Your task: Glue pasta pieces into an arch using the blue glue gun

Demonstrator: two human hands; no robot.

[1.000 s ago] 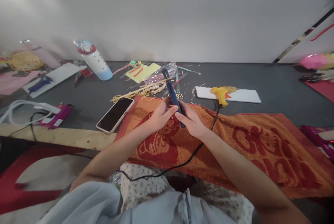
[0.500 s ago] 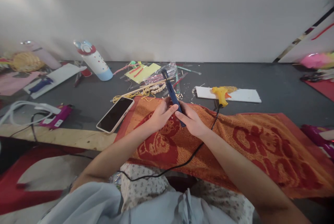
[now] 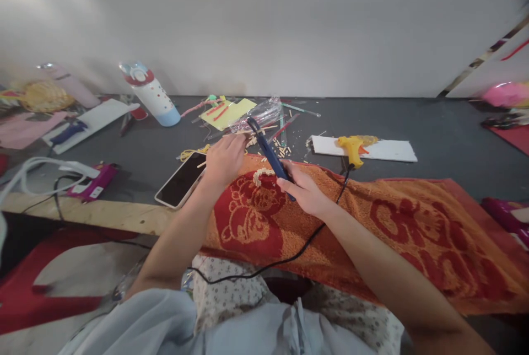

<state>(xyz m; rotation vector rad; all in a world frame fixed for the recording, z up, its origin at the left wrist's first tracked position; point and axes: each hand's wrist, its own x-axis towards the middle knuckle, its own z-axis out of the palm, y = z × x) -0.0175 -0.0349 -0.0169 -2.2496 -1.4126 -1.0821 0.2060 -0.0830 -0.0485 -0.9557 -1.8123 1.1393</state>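
My right hand (image 3: 303, 187) holds a dark blue slim tool (image 3: 270, 154), perhaps a cutter, slanting up and left over the orange towel (image 3: 322, 245). My left hand (image 3: 225, 159) rests over the thin wooden sticks (image 3: 266, 129) beyond the towel's edge, its fingers bent down; its fingertips are partly hidden. Below the tool, a small curved string of pale pieces (image 3: 264, 175) lies on the towel. Small pale bits (image 3: 283, 151) are scattered near the towel's back edge. Yellow cord (image 3: 188, 154) shows left of my left hand.
A phone (image 3: 182, 181) lies left of the towel. Behind are a bottle (image 3: 151, 93), yellow paper (image 3: 229, 112) and clear plastic (image 3: 264, 112). A yellow glue gun (image 3: 353, 148) sits on a white board (image 3: 392, 151); its black cable crosses the towel.
My left hand has left the blue tool and moved up and left to the sticks. The tool stays in my right hand. The string of pale pieces now shows on the towel.
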